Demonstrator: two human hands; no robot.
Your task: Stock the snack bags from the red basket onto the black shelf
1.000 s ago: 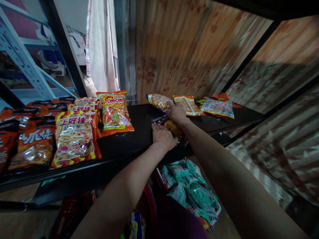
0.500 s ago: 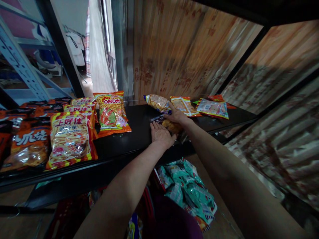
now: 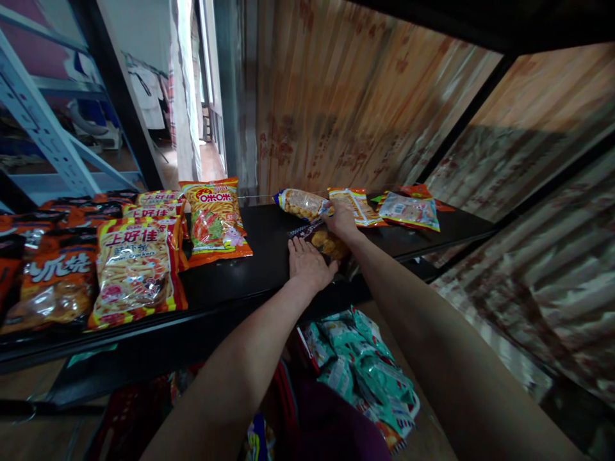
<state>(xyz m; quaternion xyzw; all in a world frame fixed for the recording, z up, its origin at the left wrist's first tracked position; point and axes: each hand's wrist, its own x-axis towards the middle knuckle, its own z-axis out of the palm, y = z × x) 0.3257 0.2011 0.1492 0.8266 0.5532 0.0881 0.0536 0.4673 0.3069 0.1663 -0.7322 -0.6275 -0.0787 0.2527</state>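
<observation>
On the black shelf (image 3: 264, 243), my left hand (image 3: 310, 264) lies flat against the left side of a dark brown snack bag (image 3: 329, 243), its fingers stretched out. My right hand (image 3: 343, 221) is closed at the right end of a clear snack bag with blue ends (image 3: 303, 203), just behind the brown bag. Its fingertips are partly hidden. Under my right forearm, the lower right part of the brown bag is covered. A yellow-and-orange snack bag (image 3: 362, 206) lies flat beyond my right hand.
To the left stand a red-and-yellow prawn cracker bag (image 3: 137, 272), an orange noodle snack bag (image 3: 216, 224) and several orange-black bags (image 3: 60, 272). A pale packet (image 3: 408, 210) lies at right. Below the shelf is a container of green packets (image 3: 360, 358). A dark post (image 3: 127, 89) rises at left.
The blue-ended bag has shifted slightly and lies more level, with my right hand a little further right. More of the brown bag shows. My left hand has hardly moved.
</observation>
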